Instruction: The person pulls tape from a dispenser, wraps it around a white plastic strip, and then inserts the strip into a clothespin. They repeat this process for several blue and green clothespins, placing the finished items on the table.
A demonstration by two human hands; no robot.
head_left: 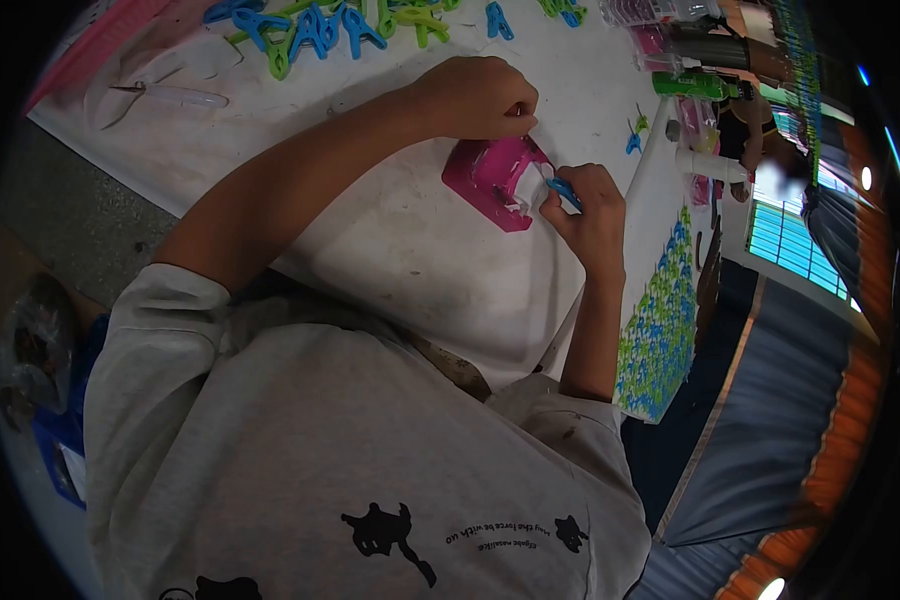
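A bright pink angular piece with a white slotted middle lies on the white table in front of me. My left hand is curled closed at its upper edge, thumb and finger pinched together; I cannot tell what is in the pinch. From the other side my right hand pinches a small blue clothespin between thumb and fingers. That clothespin points at the white part of the pink piece.
Loose blue and green clothespins lie along the far side of the white table. A white-handled tool rests at left. Bottles and a sheet crowded with clothespins are on the right, with another person beyond.
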